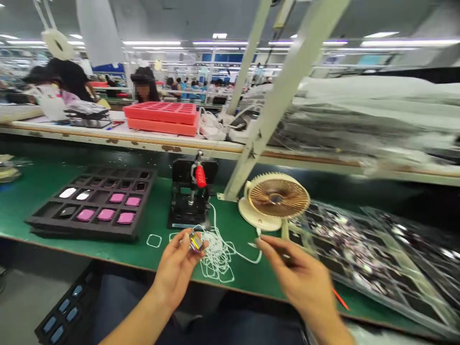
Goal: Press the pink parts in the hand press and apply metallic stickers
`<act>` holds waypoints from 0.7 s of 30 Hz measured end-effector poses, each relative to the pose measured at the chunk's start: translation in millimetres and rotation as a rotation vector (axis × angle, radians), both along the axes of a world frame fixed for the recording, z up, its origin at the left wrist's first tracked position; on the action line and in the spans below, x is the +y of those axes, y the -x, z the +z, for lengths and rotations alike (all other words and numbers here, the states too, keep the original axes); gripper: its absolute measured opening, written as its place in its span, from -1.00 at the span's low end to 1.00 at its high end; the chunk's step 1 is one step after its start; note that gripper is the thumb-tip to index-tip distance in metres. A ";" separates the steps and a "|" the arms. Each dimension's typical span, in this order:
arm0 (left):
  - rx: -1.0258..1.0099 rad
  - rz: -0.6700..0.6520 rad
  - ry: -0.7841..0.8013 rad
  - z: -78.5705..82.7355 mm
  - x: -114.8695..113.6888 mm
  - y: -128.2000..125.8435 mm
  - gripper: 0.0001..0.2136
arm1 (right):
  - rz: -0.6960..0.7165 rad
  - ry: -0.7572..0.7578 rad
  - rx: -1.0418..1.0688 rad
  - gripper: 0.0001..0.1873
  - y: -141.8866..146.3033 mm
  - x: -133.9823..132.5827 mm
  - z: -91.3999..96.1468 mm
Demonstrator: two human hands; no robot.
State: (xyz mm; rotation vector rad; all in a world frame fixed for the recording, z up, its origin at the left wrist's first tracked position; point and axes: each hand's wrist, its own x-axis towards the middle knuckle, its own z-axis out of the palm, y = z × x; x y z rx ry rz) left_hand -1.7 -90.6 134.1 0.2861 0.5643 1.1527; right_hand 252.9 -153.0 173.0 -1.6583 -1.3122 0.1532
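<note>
My left hand [177, 270] grips a small, shiny, squarish case [196, 242] between thumb and fingers, tilted so a yellowish reflective side shows. Below and beside it, a tangled pile of thin white square ring gaskets [217, 256] lies on the green bench. One loose white ring [154, 240] rests apart, left of my hand. My right hand [302, 275] is pinched around a thin pointed tool [252, 245]; most of it is hidden by the fingers, so its exact kind is unclear. That hand is in front of the small fan, right of the pile.
A black foam tray [84, 232] with pink and white pieces sits left. Behind the rings stand a black toggle-clamp press [190, 201] and a cream fan [276, 195]. Clear trays of shiny parts [354, 239] fill the right. A slanted post [266, 120] meets the shelf holding red trays [161, 125].
</note>
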 end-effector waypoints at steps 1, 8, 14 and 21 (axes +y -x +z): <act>0.010 -0.010 0.005 0.1 1.4 -4.5 -0.64 | 0.030 0.028 0.078 -0.44 7.6 6.5 -7.4; 0.141 -0.091 0.043 -9.3 -4.6 7.2 -0.54 | -0.125 0.128 0.100 -0.27 -52.1 18.7 -19.1; 0.248 -0.159 0.099 -21.8 -15.9 20.5 -0.53 | -0.486 0.342 -0.119 -0.60 -183.4 -10.8 4.0; 0.231 -0.157 0.120 -27.5 -20.4 15.4 -0.56 | -0.564 0.495 -0.225 -0.72 -212.0 -14.3 23.2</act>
